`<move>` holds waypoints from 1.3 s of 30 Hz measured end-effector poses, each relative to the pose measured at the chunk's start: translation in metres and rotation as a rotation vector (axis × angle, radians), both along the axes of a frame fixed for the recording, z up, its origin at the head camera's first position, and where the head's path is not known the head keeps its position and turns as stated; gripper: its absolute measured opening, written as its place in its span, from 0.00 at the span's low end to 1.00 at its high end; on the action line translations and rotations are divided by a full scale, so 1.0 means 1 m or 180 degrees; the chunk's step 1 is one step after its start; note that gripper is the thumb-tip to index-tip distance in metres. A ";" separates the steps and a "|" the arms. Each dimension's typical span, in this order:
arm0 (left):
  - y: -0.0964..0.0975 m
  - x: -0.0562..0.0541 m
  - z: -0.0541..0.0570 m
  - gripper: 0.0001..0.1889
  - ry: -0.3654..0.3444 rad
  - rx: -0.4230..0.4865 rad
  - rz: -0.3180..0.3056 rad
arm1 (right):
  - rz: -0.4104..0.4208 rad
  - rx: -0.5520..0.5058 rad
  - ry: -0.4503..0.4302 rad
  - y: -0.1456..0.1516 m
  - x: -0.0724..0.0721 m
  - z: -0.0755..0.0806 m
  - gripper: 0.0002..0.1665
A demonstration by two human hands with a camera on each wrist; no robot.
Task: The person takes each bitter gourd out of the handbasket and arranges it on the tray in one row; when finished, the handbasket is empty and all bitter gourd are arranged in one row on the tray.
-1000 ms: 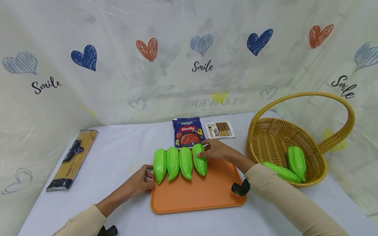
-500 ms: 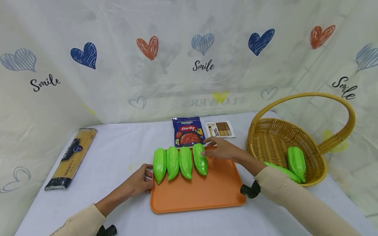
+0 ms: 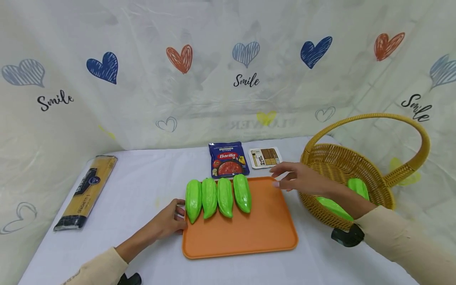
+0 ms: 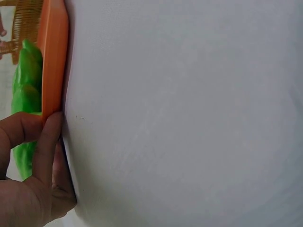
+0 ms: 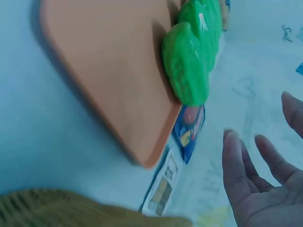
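Observation:
My left hand pinches the left rim of the orange tray; the left wrist view shows finger and thumb on the tray's edge. Several glossy green gourds, tapered and lightly ridged, lie side by side along the tray's back left part. The leftmost is next to my left fingers. My right hand is in the air over the tray's back right corner, fingers loosely bent and holding nothing. Behind its wrist, the wicker basket holds two more green gourds, partly hidden by the forearm.
A blue Barilla sauce pouch and a small white-and-brown packet lie behind the tray. At the far left rests a pack of spaghetti. The basket's tall arched handle rises on the right. A white cloth covers the table.
My right hand has let go of the rightmost gourd on the tray and moved right, toward the basket. The left hand stays at the tray's left rim.

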State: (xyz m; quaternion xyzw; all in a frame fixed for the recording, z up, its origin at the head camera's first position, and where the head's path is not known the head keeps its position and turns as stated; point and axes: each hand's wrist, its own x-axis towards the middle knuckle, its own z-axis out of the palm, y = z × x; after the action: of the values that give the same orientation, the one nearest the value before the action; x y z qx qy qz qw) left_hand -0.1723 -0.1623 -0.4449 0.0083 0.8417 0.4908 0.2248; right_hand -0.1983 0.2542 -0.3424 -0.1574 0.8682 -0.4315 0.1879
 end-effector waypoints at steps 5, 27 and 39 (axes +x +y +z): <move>0.000 -0.001 -0.002 0.40 0.0008 -0.0024 -0.0014 | 0.0008 0.0137 0.0192 0.035 0.011 0.010 0.27; 0.000 0.001 -0.001 0.39 0.0029 -0.0001 -0.0007 | -0.0509 0.1057 -0.0148 0.155 -0.014 0.007 0.42; 0.001 0.002 -0.001 0.39 0.0052 -0.0014 -0.0016 | -0.0611 0.1274 -0.0539 0.166 -0.021 -0.003 0.51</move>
State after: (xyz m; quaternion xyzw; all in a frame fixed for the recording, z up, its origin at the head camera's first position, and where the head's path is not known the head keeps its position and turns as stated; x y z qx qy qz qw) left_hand -0.1707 -0.1616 -0.4458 0.0140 0.8446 0.4883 0.2193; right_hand -0.2192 0.4199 -0.3449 0.0031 0.9285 -0.2784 0.2456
